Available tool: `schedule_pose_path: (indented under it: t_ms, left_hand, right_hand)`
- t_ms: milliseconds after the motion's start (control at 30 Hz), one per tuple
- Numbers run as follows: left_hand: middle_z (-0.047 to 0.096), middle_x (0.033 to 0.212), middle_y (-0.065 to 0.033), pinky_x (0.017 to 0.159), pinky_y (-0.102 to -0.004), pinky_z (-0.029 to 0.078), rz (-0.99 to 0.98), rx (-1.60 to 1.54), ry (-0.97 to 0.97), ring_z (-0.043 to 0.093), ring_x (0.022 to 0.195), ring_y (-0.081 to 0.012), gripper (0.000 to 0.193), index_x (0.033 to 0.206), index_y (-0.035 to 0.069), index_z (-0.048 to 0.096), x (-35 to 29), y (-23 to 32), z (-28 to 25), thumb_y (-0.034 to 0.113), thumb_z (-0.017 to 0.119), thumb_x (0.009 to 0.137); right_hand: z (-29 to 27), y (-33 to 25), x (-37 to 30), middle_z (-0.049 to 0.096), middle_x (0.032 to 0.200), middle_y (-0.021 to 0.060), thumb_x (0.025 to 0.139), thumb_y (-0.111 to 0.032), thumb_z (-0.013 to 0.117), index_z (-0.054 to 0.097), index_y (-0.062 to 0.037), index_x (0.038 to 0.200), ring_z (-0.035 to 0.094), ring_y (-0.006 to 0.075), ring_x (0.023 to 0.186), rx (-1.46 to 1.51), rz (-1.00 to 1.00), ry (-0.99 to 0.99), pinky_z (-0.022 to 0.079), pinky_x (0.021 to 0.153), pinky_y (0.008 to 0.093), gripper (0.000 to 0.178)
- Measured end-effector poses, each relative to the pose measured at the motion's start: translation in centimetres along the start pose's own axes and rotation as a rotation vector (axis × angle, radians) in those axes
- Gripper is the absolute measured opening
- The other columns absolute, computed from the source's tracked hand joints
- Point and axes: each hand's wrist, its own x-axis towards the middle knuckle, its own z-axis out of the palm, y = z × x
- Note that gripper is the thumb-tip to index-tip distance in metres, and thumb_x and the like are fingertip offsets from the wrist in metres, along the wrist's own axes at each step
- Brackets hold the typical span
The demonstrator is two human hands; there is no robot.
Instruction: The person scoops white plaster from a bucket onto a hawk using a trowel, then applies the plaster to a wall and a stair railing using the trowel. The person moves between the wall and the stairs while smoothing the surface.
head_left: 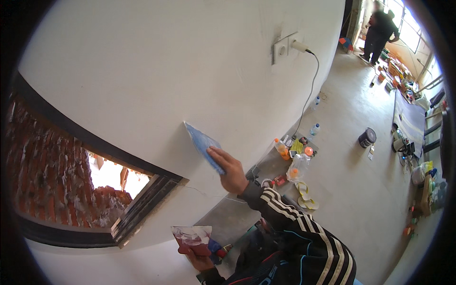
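Note:
My right hand (231,172) is closed on a blue, flat putty spreader (200,142) with a straight edge. One long side of the spreader lies against the white wall (142,95). Lower down, my left hand (198,259) grips a dark red spreader (194,244) from below. Whitish, paste-like filler (192,232) covers the upper part of that red plate. The fingers of my left hand are partly hidden behind it. Both forearms are in black sleeves, the right one with white stripes.
A dark-framed opening (151,199) shows brickwork at left. A plug (300,46) with a cable sits in the wall socket. Bottles (282,149), bags and flip-flops (304,190) lie along the wall's foot. A dark bucket (367,137) stands on the floor; a person (378,33) stands far off.

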Motion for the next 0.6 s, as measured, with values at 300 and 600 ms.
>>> schedule_pose_path:
  t_ms: [300,600]
  left_hand:
    - [0.041,0.137,-0.0139,0.1,-0.0459,0.038,0.055,0.109,-0.045,0.043,0.123,-0.0318,0.066,0.141,0.007,0.029,-0.7,2.5,2.0,0.037,0.056,0.088]
    - [0.027,0.146,-0.0106,0.102,-0.0523,0.036,0.041,-0.042,-0.236,0.033,0.13,-0.033,0.072,0.146,0.018,0.018,0.7,2.1,2.6,0.035,0.057,0.088]
  right_hand:
    - [-7.7,2.1,10.6,0.052,0.123,0.0239,0.061,0.016,0.046,0.042,-0.0013,0.132,0.051,0.0401,0.114,-0.091,-0.064,0.547,0.041,0.097,0.0408,0.074]
    - [1.9,-1.6,4.4,0.044,0.131,0.0232,0.063,0.014,0.049,0.041,-0.0145,0.136,0.051,0.0435,0.11,-0.108,-0.014,0.377,0.047,0.089,0.0443,0.078]
